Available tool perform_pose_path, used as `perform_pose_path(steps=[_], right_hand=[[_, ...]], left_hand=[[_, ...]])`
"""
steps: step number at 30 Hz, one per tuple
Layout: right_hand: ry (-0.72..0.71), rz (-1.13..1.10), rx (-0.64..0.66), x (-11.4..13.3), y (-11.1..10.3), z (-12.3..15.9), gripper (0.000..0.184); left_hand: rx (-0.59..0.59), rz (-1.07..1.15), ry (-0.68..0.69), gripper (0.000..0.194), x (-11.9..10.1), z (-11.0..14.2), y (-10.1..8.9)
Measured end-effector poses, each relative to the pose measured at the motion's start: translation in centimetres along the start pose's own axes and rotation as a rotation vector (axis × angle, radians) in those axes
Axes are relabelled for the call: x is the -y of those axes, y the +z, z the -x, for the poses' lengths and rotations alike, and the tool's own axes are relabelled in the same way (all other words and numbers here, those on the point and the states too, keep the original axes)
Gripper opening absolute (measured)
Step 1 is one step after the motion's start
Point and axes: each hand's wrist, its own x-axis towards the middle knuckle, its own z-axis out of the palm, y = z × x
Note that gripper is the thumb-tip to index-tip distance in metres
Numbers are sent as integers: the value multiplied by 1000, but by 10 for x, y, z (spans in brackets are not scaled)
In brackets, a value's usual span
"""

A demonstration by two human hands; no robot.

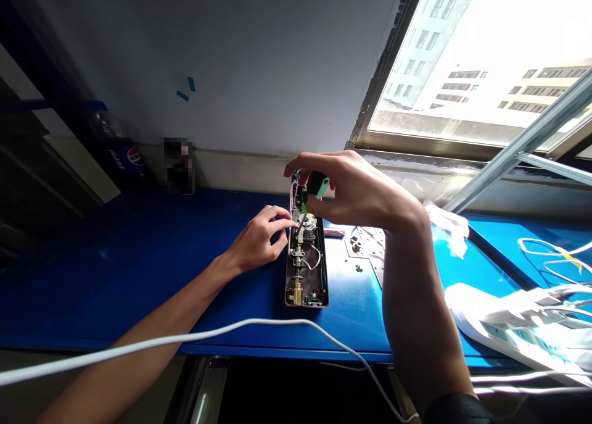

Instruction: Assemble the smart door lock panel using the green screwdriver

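An opened electronic door lock housing, long and dark, lies on the blue bench with its inner parts showing. Inside it are a brass cylinder, white wires and small mechanisms. My right hand grips a screwdriver with a black and green handle from above. Its shaft slants down to the mechanism in the upper half of the housing. From the left side, my left hand reaches over the housing's edge. The index fingertip is close to the screwdriver's tip, and the fingers are apart; whether it touches the shaft is unclear.
Small dark screws and a metal plate lie right of the housing. A white power strip with plugs sits at far right. A white cable crosses in front. A Pepsi bottle stands back left, below the wall.
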Motion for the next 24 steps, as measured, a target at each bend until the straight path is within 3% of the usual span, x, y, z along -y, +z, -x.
perform_pose_path(steps=[4,9,13,20,24], right_hand=[[32,22,-34,-1,2,0,24],[-6,21,-68,-2,4,-3,20],[27,19,-17,0,3,-2,38],[13,13,-59,-1,6,-4,22],[-3,-15,-19,-1,6,-3,38]], left_hand=[[-3,1,5,30,0,0,0],[-4,-2,0,29,-1,0,0],[-4,-5,-12,29,-3,0,-1],[-8,0,-1,27,-4,-1,-1],[-2,-5,-6,28,-3,-1,-1]])
